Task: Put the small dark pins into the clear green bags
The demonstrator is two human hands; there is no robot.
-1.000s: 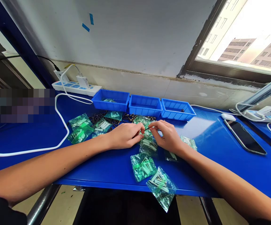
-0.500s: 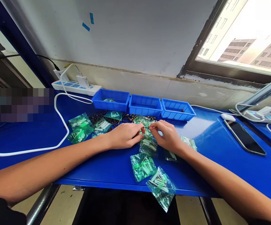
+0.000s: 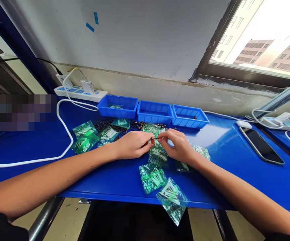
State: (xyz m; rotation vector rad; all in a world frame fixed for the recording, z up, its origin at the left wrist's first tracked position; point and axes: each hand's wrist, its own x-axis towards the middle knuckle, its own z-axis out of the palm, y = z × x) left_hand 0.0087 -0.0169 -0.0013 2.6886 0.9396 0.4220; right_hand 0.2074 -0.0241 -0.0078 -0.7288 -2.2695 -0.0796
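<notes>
Between my two hands, a thin dark rod (image 3: 156, 138) is pinched at both ends, above the blue table (image 3: 104, 180). My left hand (image 3: 135, 144) has its fingertips closed on the rod's left end. The right end is between the thumb and fingers of my right hand (image 3: 176, 144). Below and around the hands lie several clear green packets (image 3: 153, 178) with small light and metallic pieces inside. One packet (image 3: 173, 201) hangs over the table's front edge. Behind my left hand is a pile of dark screw-like parts (image 3: 103, 126), partly covered by packets.
Three blue bins (image 3: 155, 112) stand in a row by the wall; the left bin (image 3: 118, 106) holds a packet. A white power strip (image 3: 97, 96) and cable (image 3: 62, 120) are at the left. A phone (image 3: 263, 144) and white mouse-like object (image 3: 243, 124) lie at the right.
My right hand has shifted slightly left, and a little more of the dark rod shows between the hands. The whole view has moved very slightly.
</notes>
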